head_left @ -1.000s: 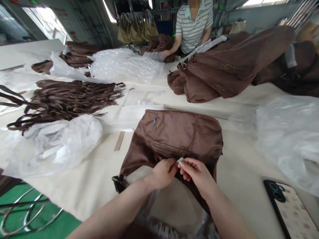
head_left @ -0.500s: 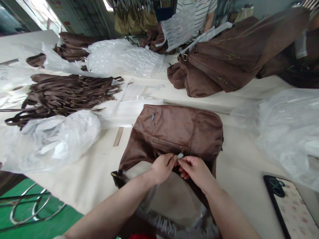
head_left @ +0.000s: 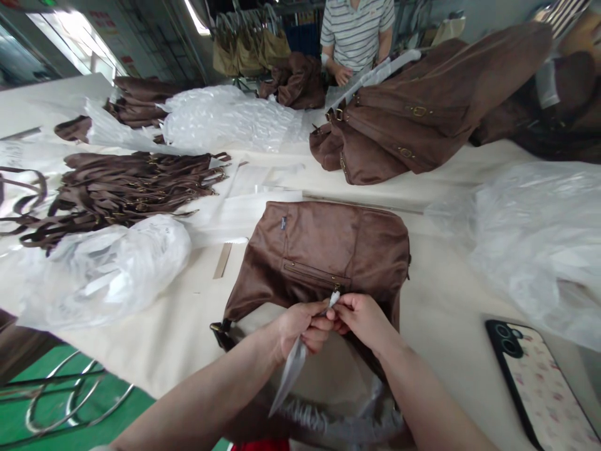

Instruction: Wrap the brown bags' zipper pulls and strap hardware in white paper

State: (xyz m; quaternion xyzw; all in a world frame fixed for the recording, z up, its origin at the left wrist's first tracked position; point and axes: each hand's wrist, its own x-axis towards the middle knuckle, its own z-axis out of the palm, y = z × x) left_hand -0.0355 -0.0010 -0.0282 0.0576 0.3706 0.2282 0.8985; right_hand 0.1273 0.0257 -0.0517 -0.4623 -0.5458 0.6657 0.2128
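Observation:
A brown leather handbag (head_left: 319, 238) lies on the table in front of me, its zipped pocket (head_left: 310, 273) facing up. At the pocket's right end, a white wrapping strip (head_left: 295, 366) is bunched around the zipper pull. My left hand (head_left: 305, 326) is closed on this strip, whose loose tail hangs below the fingers. Close beside it, my right hand (head_left: 364, 316) pinches the strip near the pull. The bag's handle (head_left: 338, 429), covered in clear plastic, curves toward me under my forearms.
A phone (head_left: 539, 382) lies at right, near clear plastic bags (head_left: 535, 232). Brown straps (head_left: 136, 185) are piled at left behind a plastic bag (head_left: 117, 269). More brown bags (head_left: 404, 119) lie across the table. A person in a striped shirt (head_left: 359, 31) stands opposite.
My left hand has turned and closed further around the strip. A long tail of it now shows below that hand. The person opposite has lowered the bubble plastic.

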